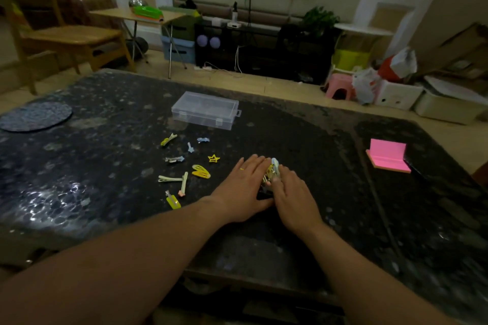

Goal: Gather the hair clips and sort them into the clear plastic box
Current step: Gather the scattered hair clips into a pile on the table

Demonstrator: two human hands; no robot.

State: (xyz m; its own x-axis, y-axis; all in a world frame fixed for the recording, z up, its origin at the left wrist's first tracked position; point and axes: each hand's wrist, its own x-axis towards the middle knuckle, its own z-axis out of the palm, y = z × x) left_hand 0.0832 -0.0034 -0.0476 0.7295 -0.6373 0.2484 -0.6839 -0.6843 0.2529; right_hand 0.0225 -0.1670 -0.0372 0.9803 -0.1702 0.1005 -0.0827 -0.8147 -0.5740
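Clips in a small pile sit wedged between both hands near the middle of the table. The left hand lies flat, palm down, fingers straight and close together, their inner edge touching the pile; a thin ring shows on one finger. The right hand lies palm down on the other side, thumb against the pile and fingers bent over its far part. Whether they pinch a clip or only press cannot be told. The pile shows yellow and pale blue pieces with a glint of metal, too tangled to count.

Left of the hands, well apart from the fingers, more clips lie scattered singly. Among them are a yellow outline star, a yellow slotted wing, two slim pale green bars meeting at an angle, a flat yellow tab and small blue pieces farther back.

Beyond them stands the box, which is clear plastic and rectangular, with its lid down and two snap latches on its near side. The table is dark and glossy with pale speckles. A round blue-grey mat lies at its left edge and a pink pad at the right.
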